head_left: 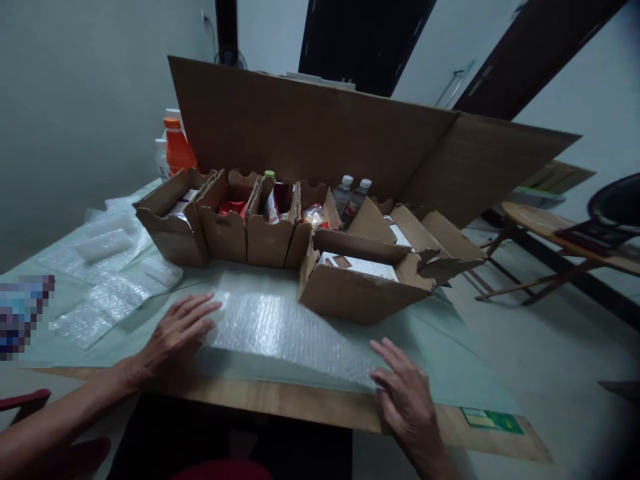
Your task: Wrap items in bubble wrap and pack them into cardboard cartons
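Observation:
A sheet of clear bubble wrap [280, 330] lies spread on the pale green tablecloth, between my two hands and close to the table's front edge. My left hand [183, 330] rests at the sheet's left edge, palm down with its fingers stretched out over it. At the sheet's right corner, my right hand [405, 387] pinches the wrap between thumb and fingers, the index finger held apart. Just beyond the sheet stands a cardboard box [360, 290] with a white and brown packet [357, 265] inside.
Several cardboard bins [223, 237] with packets stand in a row behind. More bubble wrap [107, 297] lies at left. Bottles [353, 197] and an orange bottle [179, 148] stand before a tall cardboard panel [310, 127]. A wooden chair [540, 223] is at right.

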The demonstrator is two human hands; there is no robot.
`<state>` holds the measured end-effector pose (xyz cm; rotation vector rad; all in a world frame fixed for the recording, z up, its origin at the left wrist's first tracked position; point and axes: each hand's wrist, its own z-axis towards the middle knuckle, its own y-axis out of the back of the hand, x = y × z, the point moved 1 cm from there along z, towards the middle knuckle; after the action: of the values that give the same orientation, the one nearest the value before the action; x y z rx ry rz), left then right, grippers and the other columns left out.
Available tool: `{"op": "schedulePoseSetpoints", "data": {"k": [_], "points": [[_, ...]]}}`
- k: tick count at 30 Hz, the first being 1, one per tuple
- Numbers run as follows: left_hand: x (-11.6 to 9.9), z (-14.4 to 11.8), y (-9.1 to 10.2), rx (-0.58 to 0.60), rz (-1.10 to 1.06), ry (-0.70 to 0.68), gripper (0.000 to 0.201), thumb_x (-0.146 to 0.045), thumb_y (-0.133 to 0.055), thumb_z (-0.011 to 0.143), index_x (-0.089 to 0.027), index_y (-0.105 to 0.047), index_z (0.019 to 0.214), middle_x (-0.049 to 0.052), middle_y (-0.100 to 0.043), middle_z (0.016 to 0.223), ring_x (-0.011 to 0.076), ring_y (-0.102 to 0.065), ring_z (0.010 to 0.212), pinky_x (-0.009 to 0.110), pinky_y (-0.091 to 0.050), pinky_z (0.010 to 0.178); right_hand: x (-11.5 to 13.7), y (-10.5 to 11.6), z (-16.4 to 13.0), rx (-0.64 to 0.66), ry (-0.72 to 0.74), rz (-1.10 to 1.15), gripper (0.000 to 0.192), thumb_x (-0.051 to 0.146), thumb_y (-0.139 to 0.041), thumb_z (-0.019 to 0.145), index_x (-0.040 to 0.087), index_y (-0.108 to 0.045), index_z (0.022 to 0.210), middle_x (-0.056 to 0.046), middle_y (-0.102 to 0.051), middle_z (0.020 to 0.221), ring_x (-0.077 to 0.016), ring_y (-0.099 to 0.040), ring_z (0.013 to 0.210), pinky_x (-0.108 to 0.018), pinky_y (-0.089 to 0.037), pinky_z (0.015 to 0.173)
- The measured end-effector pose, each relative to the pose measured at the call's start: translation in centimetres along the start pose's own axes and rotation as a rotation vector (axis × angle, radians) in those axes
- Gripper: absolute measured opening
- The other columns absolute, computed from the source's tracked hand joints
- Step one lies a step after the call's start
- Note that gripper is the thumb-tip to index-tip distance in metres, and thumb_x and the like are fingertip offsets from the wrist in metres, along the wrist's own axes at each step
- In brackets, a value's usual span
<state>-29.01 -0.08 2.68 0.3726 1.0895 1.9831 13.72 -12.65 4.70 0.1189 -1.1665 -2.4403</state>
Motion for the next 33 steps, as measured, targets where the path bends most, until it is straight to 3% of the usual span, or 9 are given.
{"op": "schedulePoseSetpoints", "data": {"k": [3,6,10,14,18,23,26,30,33], "points": [[0.5,-3.0,-2.2,0.232,-0.121,-0.004,0.027,-0.008,-0.043,0.092,-0.022,-0.065,0.096,0.006,-0.072,0.121,0.0224,-0.059,0.126,0.041,-0.045,0.106,-0.9,-2.7,-3.3,0.115,0.045,-0.017,0.025,0.007,-0.047,0.088,0.024,-0.063,0.095,-0.007,-0.072,0.121,-0.0261,-0.058,0.128,-0.041,-0.048,0.092],[1.1,-4.5,-2.7,0.332,-0.168,0.065,0.029,-0.007,-0.044,0.086,-0.022,-0.067,0.093,0.006,-0.072,0.121,0.0231,-0.059,0.126,0.042,-0.046,0.107,-1.6,-3.9,-5.3,0.142,0.003,-0.027,0.022,0.011,-0.049,0.09,0.024,-0.065,0.097,-0.009,-0.07,0.125,-0.0266,-0.058,0.128,-0.043,-0.047,0.094],[1.3,-4.2,-0.9,0.409,-0.199,0.104,0.043,-0.01,-0.049,0.075,-0.023,-0.065,0.114,0.008,-0.062,0.138,0.0278,-0.05,0.135,0.048,-0.04,0.113,-2.7,-3.1,-5.9,0.207,-0.031,-0.019,0.028,0.011,-0.047,0.088,0.025,-0.068,0.1,-0.008,-0.07,0.126,-0.0249,-0.062,0.121,-0.041,-0.049,0.091],[-0.7,-2.3,1.4,0.431,-0.263,0.105,0.064,-0.024,-0.054,0.081,-0.026,-0.044,0.145,0.01,-0.041,0.157,0.0324,-0.038,0.144,0.056,-0.033,0.117,-3.2,-1.4,-4.4,0.249,-0.132,-0.088,0.035,0.012,-0.044,0.086,0.025,-0.07,0.103,-0.008,-0.068,0.128,-0.0268,-0.064,0.117,-0.043,-0.051,0.088],[-4.3,0.4,-0.2,0.439,-0.269,0.075,0.067,-0.03,-0.058,0.09,-0.029,-0.034,0.153,0.01,-0.034,0.161,0.0331,-0.032,0.148,0.058,-0.03,0.119,2.0,-2.9,0.6,0.23,-0.15,-0.009,0.04,0.012,-0.043,0.089,0.025,-0.068,0.117,-0.009,-0.067,0.131,-0.0271,-0.061,0.122,-0.047,-0.048,0.098],[-5.4,1.1,-5.2,0.554,-0.306,-0.015,0.061,-0.039,-0.058,0.094,-0.03,-0.039,0.151,0.01,-0.038,0.159,0.0332,-0.032,0.148,0.058,-0.026,0.121,9.0,-8.8,4.2,0.467,-0.001,0.199,0.045,0.013,-0.051,0.09,0.026,-0.06,0.133,-0.008,-0.059,0.142,-0.0248,-0.053,0.131,-0.046,-0.045,0.106],[-4.4,0.3,-5.7,0.582,-0.309,-0.025,0.061,-0.042,-0.054,0.097,-0.033,-0.033,0.154,0.007,-0.032,0.162,0.0318,-0.026,0.151,0.057,-0.022,0.122,5.9,-9.1,1.3,0.476,-0.003,0.137,0.04,0.021,-0.052,0.093,0.027,-0.061,0.132,-0.008,-0.059,0.143,-0.0262,-0.054,0.13,-0.047,-0.047,0.103],[-4.2,-0.1,-5.0,0.617,-0.312,-0.022,0.062,-0.049,-0.05,0.098,-0.033,-0.031,0.155,0.007,-0.028,0.164,0.0328,-0.023,0.152,0.058,-0.02,0.122,-2.3,-5.3,-3.7,0.321,-0.302,-0.126,0.037,0.035,-0.041,0.098,0.021,-0.071,0.114,-0.012,-0.071,0.123,-0.0301,-0.065,0.113,-0.048,-0.052,0.089],[-4.4,0.0,-4.9,0.535,-0.278,0.011,0.056,-0.046,-0.051,0.098,-0.031,-0.039,0.151,0.008,-0.036,0.16,0.0325,-0.031,0.148,0.056,-0.024,0.121,-4.8,-3.5,-3.6,0.295,-0.374,-0.183,0.041,0.04,-0.04,0.097,0.019,-0.073,0.108,-0.013,-0.073,0.115,-0.0302,-0.067,0.107,-0.048,-0.051,0.089]]}}
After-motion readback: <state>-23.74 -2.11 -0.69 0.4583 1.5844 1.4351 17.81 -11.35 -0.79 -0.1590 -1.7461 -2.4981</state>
